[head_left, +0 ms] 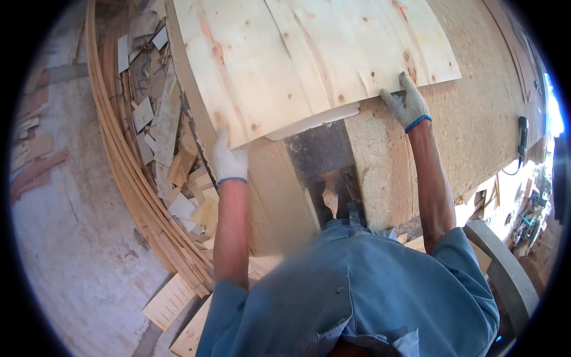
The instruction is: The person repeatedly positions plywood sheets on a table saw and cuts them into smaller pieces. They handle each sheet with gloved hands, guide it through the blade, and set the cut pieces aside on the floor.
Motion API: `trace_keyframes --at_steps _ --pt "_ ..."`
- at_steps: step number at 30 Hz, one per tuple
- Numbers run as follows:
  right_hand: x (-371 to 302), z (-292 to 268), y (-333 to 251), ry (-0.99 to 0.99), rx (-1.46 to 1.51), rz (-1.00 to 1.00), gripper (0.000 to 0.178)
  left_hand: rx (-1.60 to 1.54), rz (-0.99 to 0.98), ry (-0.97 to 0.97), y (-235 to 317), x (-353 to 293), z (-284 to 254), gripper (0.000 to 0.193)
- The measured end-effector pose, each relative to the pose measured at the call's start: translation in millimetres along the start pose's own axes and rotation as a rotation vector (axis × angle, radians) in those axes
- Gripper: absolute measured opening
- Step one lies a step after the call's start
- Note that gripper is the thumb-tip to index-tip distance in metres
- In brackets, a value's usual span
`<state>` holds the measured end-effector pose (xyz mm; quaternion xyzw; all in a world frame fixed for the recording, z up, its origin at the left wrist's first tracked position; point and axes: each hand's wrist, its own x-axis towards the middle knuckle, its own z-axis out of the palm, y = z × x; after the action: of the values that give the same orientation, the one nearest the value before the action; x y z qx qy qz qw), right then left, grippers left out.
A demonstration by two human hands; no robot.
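Observation:
A large pale wood veneer sheet with brown knots and streaks lies over the far part of a wooden workbench. My left hand, in a white knit glove with a blue cuff, grips the sheet's near left corner. Further right, my gloved right hand holds the near edge, its fingers spread a little on top. Below the sheet's near edge, a pale ragged piece sticks out. Part of each hand's grip is hidden.
A dark plate and a gap interrupt the bench near my body. To the left, long bent wood strips run beside a heap of wood offcuts. A black handheld device with a cord sits at the bench's right edge.

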<state>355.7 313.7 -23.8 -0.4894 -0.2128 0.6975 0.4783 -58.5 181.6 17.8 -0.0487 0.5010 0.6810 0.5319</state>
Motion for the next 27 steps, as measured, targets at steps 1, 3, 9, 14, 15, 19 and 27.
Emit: trace_keyframes --at_steps 1,3,9,14,15,19,27 --pt "1 0 1 -0.022 -0.264 -0.1 0.04 -0.01 0.005 -0.024 1 2 3 0.049" --pt "1 2 1 -0.069 -0.794 -0.303 0.04 -0.004 0.007 0.015 5 3 10 0.048" --pt "21 6 1 0.057 0.063 -0.03 0.039 -0.053 -0.015 0.04 9 24 -2 0.047" --pt "22 10 -2 0.009 -0.735 -0.306 0.056 0.005 -0.001 0.073 14 19 23 0.047" --pt "26 11 -1 0.008 -0.712 -0.298 0.059 0.011 0.0 0.063 15 21 23 0.047" --pt "25 16 -6 0.012 -0.895 -0.404 0.063 0.034 0.002 0.01 14 30 12 0.048" --pt "35 -2 -3 0.02 -0.893 -0.329 0.066 0.133 -0.073 -0.067 19 32 -2 0.047"
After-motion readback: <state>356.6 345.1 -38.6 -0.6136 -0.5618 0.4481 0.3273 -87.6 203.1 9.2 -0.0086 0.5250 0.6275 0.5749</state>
